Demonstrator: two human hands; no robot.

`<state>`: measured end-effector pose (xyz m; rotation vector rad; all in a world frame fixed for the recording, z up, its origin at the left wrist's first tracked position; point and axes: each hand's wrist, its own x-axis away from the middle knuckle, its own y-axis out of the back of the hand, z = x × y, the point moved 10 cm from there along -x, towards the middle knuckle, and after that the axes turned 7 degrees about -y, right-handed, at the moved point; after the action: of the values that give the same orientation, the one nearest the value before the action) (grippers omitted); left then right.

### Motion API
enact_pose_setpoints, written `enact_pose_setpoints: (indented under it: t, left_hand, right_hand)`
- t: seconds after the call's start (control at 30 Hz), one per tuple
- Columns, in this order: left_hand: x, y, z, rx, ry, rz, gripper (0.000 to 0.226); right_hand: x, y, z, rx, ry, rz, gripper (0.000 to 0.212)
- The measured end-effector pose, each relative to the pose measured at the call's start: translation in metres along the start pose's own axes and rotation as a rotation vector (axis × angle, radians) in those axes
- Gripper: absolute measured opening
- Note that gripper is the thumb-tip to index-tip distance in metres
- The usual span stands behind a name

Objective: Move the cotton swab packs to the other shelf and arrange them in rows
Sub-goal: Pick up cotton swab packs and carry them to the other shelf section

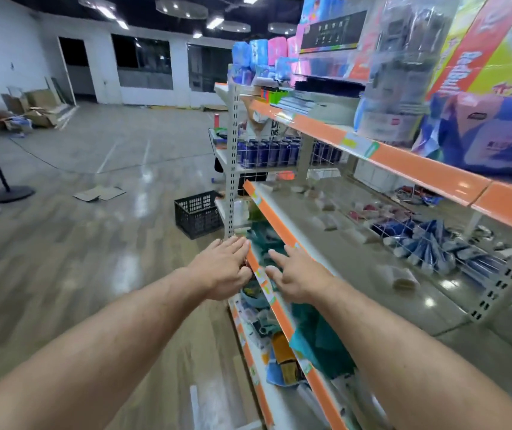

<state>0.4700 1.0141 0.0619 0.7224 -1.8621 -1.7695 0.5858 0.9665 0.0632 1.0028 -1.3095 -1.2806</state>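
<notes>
At the orange front edge of the middle shelf point(341, 265), both hands hover with nothing in them: the left hand point(222, 268) just outside the edge, fingers straight, the right hand point(298, 280) over it, fingers spread. Small pale packs point(329, 225), too blurred to name surely as cotton swabs, lie scattered across the open shelf. A black crate point(198, 217) stands on the floor by the corner post point(233, 150).

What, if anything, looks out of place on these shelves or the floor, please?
Small packs lie scattered at odd angles across the middle shelf, not in rows. Flattened cardboard lies loose on the floor, left of a black crate.
</notes>
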Motion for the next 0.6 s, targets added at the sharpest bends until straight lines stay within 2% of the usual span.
enact_pose_setpoints:
  t: [0.27, 0.4, 0.6]
  left_hand:
    - [-0.116, -0.004, 0.056, 0.016, -0.116, 0.020, 0.067]
    - [-0.175, 0.000, 0.081, 0.028, -0.193, 0.041, 0.068]
    - [-0.256, -0.008, 0.078, 0.044, -0.343, 0.036, 0.068]
  right_hand:
    - [-0.119, 0.004, -0.024, -0.002, -0.073, -0.023, 0.056]
    - [-0.170, 0.009, -0.043, -0.008, -0.182, -0.019, 0.055]
    - [-0.206, 0.008, -0.093, -0.091, -0.365, -0.012, 0.057]
